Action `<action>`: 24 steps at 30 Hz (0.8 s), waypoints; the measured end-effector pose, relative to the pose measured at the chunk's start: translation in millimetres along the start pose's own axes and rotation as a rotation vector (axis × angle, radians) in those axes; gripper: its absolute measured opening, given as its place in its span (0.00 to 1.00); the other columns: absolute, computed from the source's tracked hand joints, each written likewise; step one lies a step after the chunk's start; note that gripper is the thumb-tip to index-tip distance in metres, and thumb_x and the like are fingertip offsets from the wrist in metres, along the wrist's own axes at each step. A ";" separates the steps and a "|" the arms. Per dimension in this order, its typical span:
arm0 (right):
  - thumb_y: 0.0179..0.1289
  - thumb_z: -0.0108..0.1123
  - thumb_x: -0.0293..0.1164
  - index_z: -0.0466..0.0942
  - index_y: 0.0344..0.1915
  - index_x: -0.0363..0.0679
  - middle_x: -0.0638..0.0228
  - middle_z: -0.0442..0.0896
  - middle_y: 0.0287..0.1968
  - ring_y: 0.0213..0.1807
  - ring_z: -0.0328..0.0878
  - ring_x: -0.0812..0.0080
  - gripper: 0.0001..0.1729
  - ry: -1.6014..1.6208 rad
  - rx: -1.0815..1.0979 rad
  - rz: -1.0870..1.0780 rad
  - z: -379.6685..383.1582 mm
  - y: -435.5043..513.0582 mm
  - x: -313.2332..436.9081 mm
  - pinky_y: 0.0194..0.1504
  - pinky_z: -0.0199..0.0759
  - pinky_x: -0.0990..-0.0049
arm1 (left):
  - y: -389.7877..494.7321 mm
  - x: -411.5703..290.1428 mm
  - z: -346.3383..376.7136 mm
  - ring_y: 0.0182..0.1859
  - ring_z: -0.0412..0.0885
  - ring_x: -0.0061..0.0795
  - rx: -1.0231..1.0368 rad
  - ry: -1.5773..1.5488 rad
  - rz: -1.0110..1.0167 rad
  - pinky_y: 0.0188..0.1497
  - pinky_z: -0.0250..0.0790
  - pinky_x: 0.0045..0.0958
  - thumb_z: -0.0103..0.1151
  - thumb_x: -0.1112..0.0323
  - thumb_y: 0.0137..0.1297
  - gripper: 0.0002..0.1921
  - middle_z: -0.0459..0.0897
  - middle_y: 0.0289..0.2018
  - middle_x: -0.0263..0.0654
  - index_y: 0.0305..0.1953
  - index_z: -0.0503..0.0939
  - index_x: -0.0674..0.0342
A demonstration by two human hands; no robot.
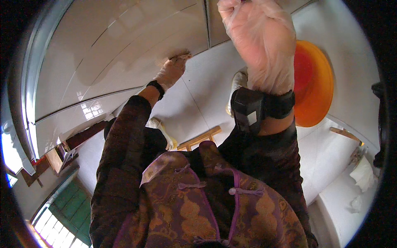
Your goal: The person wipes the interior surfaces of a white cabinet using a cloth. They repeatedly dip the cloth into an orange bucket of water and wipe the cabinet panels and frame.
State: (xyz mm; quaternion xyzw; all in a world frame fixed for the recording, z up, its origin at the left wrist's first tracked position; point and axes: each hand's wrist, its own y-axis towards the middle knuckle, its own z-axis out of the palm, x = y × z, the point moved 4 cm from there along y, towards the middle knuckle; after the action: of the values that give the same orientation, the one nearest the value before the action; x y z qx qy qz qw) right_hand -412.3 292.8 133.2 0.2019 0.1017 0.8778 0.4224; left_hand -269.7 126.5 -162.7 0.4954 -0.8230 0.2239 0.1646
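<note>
My left hand (172,70), in a thin clear plastic glove, is at the lower edge of a glossy beige cabinet front (124,40). Its fingertips appear to touch the panel, and whether they hold anything is hidden. Raised much closer to the camera is my right hand (262,40), also in a clear glove, palm side showing and fingers curled. The top of the frame cuts those fingers off; a small dark purple bit shows there, too little to identify. Black straps circle both wrists, the right one carrying a black box-shaped device (249,110).
An orange plastic basin (322,83) with a red inside stands right of my right wrist. Below lies a pale tiled floor (192,93) with my light shoes (238,83) on it. Wooden bars (200,138) show between my legs. Crumpled white material (363,173) lies at the far right.
</note>
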 end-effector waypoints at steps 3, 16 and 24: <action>0.68 0.49 0.18 0.72 0.59 0.32 0.66 0.73 0.42 0.44 0.72 0.70 0.20 0.034 -0.056 0.021 -0.1 -1.5 -5.1 0.50 0.68 0.76 | 7.6 7.3 -13.4 0.67 0.71 0.36 -0.118 -0.027 0.006 0.67 0.65 0.33 0.55 0.67 0.62 0.18 0.77 0.62 0.35 0.52 0.82 0.65; 0.69 0.50 0.19 0.73 0.58 0.32 0.67 0.74 0.44 0.44 0.72 0.71 0.18 0.027 -0.072 0.076 -0.4 1.4 -18.3 0.50 0.68 0.77 | 64.7 -2.3 -11.6 0.67 0.69 0.38 -0.017 -0.384 -0.169 0.68 0.62 0.35 0.56 0.68 0.62 0.21 0.73 0.64 0.41 0.56 0.80 0.66; 0.71 0.47 0.19 0.73 0.57 0.34 0.67 0.75 0.44 0.43 0.72 0.73 0.16 0.029 -0.095 0.109 0.6 5.4 -27.6 0.48 0.67 0.78 | -53.3 -10.3 48.2 0.61 0.75 0.42 0.338 -0.268 -0.086 0.61 0.69 0.42 0.53 0.69 0.63 0.13 0.83 0.50 0.44 0.48 0.82 0.56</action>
State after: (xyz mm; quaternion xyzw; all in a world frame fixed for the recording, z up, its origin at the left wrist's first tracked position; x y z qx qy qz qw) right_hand -400.3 267.8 128.2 0.1744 0.0549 0.9062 0.3814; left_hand -220.0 86.7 -197.6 0.5758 -0.7665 0.2836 -0.0224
